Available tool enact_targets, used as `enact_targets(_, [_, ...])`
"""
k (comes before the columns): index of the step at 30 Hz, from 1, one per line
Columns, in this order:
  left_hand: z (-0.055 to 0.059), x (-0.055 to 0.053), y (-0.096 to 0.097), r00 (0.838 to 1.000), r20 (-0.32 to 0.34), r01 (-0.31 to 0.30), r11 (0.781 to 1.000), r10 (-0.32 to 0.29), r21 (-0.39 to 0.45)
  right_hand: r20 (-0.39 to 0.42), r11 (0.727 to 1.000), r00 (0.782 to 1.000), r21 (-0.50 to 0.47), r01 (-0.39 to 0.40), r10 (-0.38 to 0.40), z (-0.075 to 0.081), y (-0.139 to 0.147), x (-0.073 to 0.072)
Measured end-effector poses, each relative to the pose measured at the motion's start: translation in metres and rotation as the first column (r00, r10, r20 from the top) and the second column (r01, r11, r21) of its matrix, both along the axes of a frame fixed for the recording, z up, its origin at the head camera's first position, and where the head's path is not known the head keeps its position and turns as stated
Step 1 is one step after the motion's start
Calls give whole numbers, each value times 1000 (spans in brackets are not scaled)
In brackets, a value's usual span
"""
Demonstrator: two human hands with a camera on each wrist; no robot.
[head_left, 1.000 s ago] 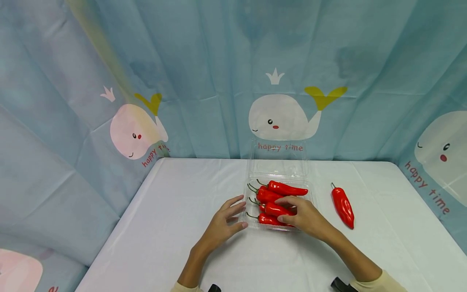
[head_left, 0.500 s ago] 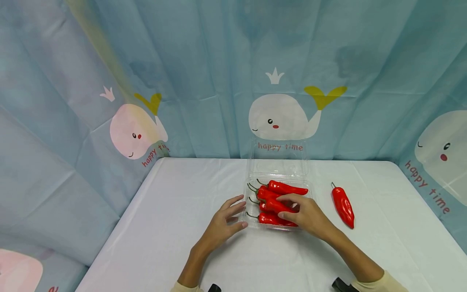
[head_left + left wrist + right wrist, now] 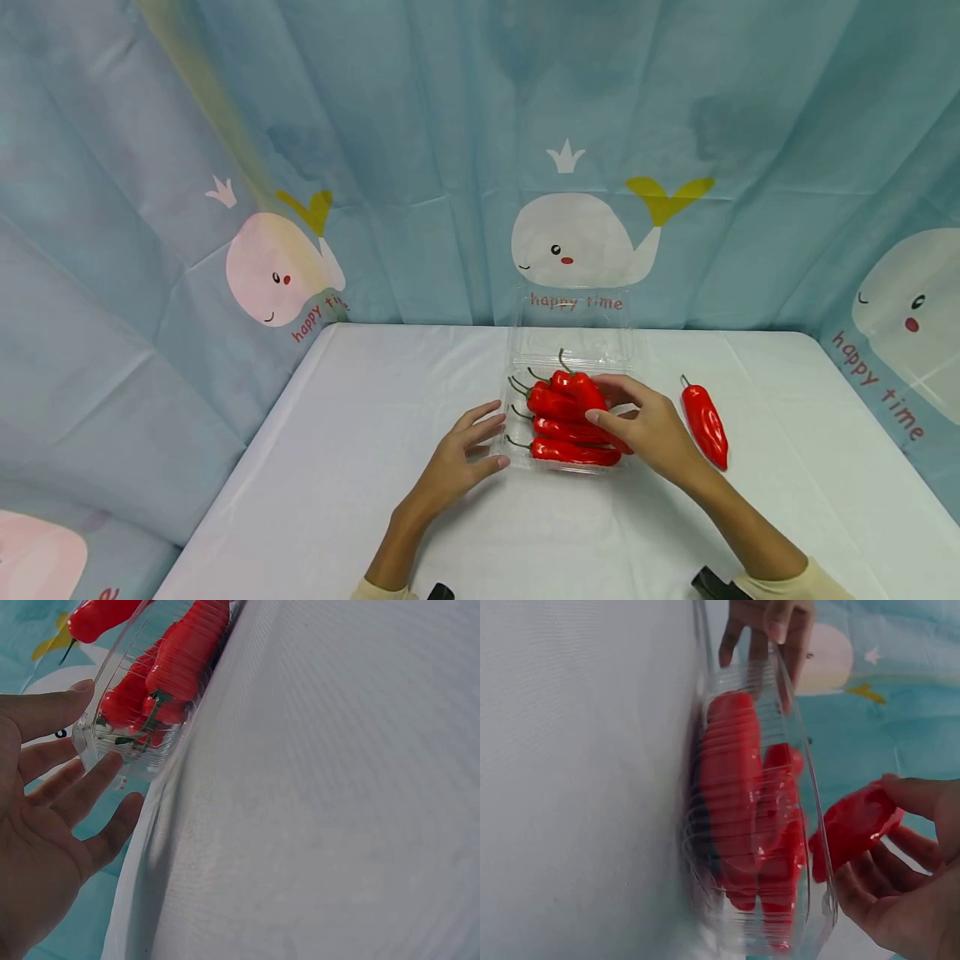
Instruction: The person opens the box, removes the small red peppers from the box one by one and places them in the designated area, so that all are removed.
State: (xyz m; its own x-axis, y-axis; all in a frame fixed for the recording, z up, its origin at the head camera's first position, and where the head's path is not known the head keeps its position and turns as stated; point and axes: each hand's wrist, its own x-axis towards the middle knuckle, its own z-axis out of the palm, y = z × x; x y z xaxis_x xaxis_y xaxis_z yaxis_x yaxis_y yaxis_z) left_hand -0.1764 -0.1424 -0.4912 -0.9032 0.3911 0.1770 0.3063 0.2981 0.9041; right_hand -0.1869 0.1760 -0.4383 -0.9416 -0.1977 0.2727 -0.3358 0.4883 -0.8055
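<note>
Right-hand grip (image 3: 647,423) pinches a red pepper (image 3: 588,393) over the clear box (image 3: 572,470) toward the back edge of the counter (image 3: 330,500); left-hand grip (image 3: 463,452), fingers spread, is at the box's left side

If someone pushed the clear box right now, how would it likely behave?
The clear box would probably flex under a firm push, since its see-through walls look thin. Its open lid, extending from the back edge, might wobble. The red peppers lying inside could shift, as their surfaces look glossy and rounded.
</note>
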Motion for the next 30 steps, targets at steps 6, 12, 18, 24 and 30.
enact_targets(6, [0, 0, 0, 1000, 3, -3, 1000, 3, -2, 35, 998, 998, -35, 48, -46, 8, 8, 2])
enact_targets(12, [0, 0, 0, 1000, 7, -5, 1000, 5, -1, 31, 997, 997, -37, 73, -72, 15, 19, 5])
enact_targets(18, [0, 0, 0, 1000, 12, -4, 1000, 4, 3, 29, 996, 995, -21, 92, -91, 17, 30, 7])
enact_targets(24, [1, -1, 0, 1000, 10, -2, 1000, 2, 1, 19, 993, 993, -1, 119, -118, 15, 42, 10])
enact_targets(30, [1, -1, 0, 1000, 9, -2, 1000, 2, -8, 6, 986, 986, 25, 167, -168, 15, 58, 14])
